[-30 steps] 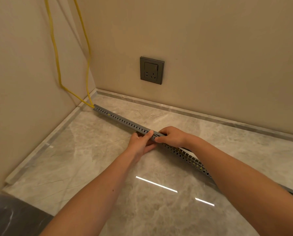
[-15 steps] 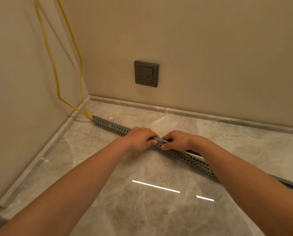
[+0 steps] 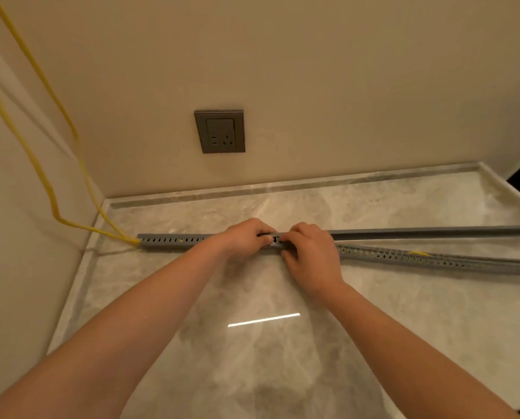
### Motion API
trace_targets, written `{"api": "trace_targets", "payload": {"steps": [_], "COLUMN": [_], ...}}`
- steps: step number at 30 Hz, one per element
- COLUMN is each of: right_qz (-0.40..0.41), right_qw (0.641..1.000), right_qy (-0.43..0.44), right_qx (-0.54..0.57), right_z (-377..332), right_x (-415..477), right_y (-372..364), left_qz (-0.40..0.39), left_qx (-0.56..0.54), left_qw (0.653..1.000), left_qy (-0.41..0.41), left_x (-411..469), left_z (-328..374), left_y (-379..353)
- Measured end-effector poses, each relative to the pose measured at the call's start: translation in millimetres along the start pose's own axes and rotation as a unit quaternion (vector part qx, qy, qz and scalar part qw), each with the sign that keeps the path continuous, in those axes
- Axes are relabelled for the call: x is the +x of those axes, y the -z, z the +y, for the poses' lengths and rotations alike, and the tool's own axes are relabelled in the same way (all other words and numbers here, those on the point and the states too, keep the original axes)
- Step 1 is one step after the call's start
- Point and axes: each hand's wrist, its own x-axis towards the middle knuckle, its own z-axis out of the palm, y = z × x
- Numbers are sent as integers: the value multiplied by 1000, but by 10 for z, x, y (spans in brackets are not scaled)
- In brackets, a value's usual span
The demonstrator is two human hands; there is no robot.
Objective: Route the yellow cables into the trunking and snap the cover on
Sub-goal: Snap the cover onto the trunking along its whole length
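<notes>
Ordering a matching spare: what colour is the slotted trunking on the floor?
The trunking is grey, with small slots along its side; best seen in the head view.

A dark grey wall socket (image 3: pixel 219 131) sits flush in the beige back wall (image 3: pixel 358 80), low above a glossy, grey-veined marble floor (image 3: pixel 252 376). A matching stone skirting strip (image 3: pixel 313 182) runs along the wall's foot and turns the corner beneath the left wall (image 3: pixel 8 252). A thin bright streak of reflected light (image 3: pixel 264 319) lies on the floor.
</notes>
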Motion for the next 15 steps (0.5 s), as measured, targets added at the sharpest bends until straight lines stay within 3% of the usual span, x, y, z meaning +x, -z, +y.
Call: {"api": "trace_targets", "payload": {"steps": [5, 15], "right_qz": [9, -5], "right_qw": [999, 999], "right_qy": [-33, -38], "right_qx": [-16, -36], "right_z": [-91, -158], "right_x": [-55, 80], "right_y": [-103, -205], "left_qz": [66, 56], "left_qx": [7, -107], "left_qw": [997, 988], "left_qy": [27, 97], "left_x": [45, 148], "left_z": [-25, -16], "left_y": [-63, -69]}}
